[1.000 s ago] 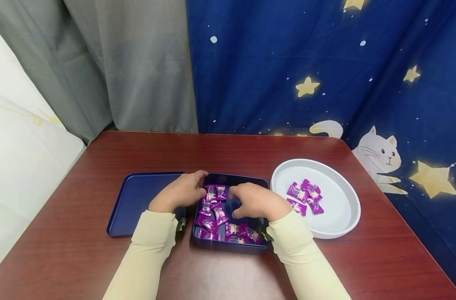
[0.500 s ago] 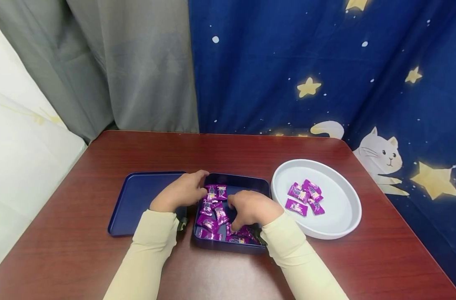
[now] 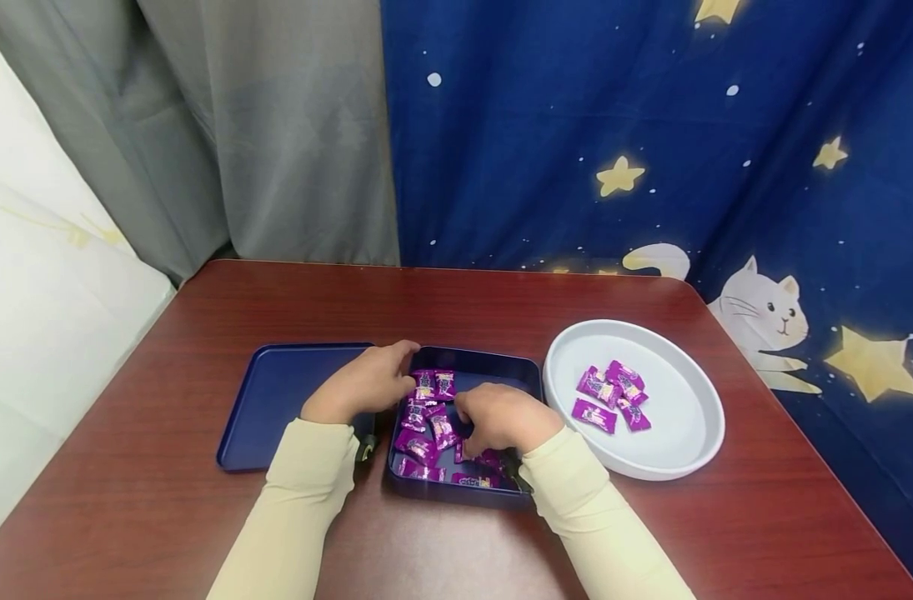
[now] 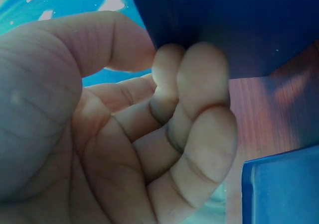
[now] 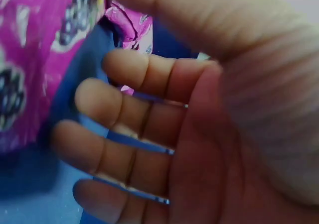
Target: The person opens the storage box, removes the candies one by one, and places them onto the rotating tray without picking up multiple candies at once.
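Purple-wrapped candies (image 3: 417,447) lie in a dark blue rectangular box (image 3: 459,494) in the middle of the table. My left hand (image 3: 362,387) grips the box's left wall near its far corner; in the left wrist view its thumb and curled fingertips meet at the blue wall (image 4: 239,30). Over the right half of the box hangs my right hand (image 3: 507,417), thumb pointing down by the candies near the front. In the right wrist view its fingers (image 5: 134,114) are spread and loosely bent, with a candy (image 5: 30,59) just beyond them. The hand hides part of the front-right candies.
Right of the box stands a round white tray (image 3: 684,417) with several more candies (image 3: 594,415) in it. A flat blue lid (image 3: 276,408) lies to the left, partly under my left forearm. Curtains hang behind the brown table (image 3: 456,300).
My right hand has lowered into the box and come toward its front, now covering some of the front-right candies. The left hand keeps its grip on the wall.
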Motion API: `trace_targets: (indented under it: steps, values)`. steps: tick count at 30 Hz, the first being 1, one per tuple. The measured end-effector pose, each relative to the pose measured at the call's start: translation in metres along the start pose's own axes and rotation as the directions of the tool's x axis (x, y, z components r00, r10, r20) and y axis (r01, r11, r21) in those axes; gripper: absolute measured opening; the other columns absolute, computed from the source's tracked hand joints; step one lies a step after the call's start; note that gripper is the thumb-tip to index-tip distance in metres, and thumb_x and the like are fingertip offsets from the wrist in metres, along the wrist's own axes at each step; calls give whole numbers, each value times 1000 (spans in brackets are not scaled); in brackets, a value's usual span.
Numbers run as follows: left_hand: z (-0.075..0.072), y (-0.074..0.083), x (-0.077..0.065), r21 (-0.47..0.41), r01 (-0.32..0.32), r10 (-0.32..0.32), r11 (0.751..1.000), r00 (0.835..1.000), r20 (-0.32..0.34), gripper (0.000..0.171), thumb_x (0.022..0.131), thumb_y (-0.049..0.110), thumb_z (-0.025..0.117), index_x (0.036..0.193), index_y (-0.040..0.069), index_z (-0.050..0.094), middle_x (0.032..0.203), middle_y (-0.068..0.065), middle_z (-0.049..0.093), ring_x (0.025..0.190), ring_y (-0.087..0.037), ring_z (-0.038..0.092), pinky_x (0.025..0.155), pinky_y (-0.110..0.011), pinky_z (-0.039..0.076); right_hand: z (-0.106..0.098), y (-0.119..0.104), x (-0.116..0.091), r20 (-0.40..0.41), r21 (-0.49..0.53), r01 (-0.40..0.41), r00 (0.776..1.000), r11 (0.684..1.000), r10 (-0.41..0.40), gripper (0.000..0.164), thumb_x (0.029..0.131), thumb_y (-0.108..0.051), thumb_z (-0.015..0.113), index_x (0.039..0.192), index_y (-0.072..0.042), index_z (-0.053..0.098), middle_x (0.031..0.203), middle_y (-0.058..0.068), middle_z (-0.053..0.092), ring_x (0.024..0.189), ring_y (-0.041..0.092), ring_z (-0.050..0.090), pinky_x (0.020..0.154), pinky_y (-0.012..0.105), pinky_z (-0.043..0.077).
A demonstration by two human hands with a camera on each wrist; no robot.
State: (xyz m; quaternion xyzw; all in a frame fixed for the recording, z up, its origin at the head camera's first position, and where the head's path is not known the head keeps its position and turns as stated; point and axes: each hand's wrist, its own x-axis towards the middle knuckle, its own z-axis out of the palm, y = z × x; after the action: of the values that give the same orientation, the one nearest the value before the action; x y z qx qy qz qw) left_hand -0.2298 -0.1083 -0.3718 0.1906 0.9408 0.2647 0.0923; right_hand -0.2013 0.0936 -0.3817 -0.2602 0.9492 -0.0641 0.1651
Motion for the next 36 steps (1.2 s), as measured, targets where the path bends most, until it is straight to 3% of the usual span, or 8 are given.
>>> trace_targets:
  steps: [10, 20, 24, 30, 36]
  values:
    - [0, -1, -1, 3, -7, 7, 1000, 1000, -10, 53, 87, 17, 59, 135, 4, 44, 108, -14, 61, 93, -24, 56, 89, -50, 48, -1, 7, 1, -71, -15, -21, 997, 1000, 20, 22, 74, -26, 77, 82, -13, 61, 70, -3, 54, 65, 16, 48, 61, 31, 43]
    - [-1, -1, 0, 5, -13, 13, 1000, 1000, -10, 53, 87, 18, 59, 136, 3, 44, 110, -15, 62, 94, -24, 56, 90, -49, 48, 0, 9, 4, -132, -48, 31, 991, 998, -37, 11, 81, -19, 70, 85, -12, 62, 73, -1, 58, 67, 17, 49, 70, 35, 49]
    - [-1, -2, -1, 9, -27, 27, 1000, 1000, -12, 53, 87, 16, 59, 135, 2, 44, 107, -15, 62, 91, -24, 56, 88, -50, 48, 0, 10, 5, -126, -38, 24, 992, 999, -28, 14, 82, -19, 69, 92, -12, 63, 76, 0, 59, 69, 17, 50, 72, 36, 50]
    - [-1, -3, 0, 5, -30, 30, 1000, 999, -12, 53, 86, 16, 59, 135, 3, 44, 100, -13, 61, 84, -23, 55, 84, -47, 50, 0, 11, 7, -107, -24, -45, 993, 999, 42, 34, 77, -29, 73, 104, -11, 63, 85, 2, 63, 77, 17, 54, 79, 39, 50]
    - [0, -2, 1, 0, -25, 25, 1000, 1000, -7, 53, 86, 16, 59, 135, 3, 44, 99, -12, 61, 82, -22, 55, 82, -46, 51, 0, 12, 6, -84, -38, -66, 994, 997, 63, 27, 73, -26, 75, 92, -13, 61, 79, 1, 60, 73, 18, 53, 74, 38, 49]
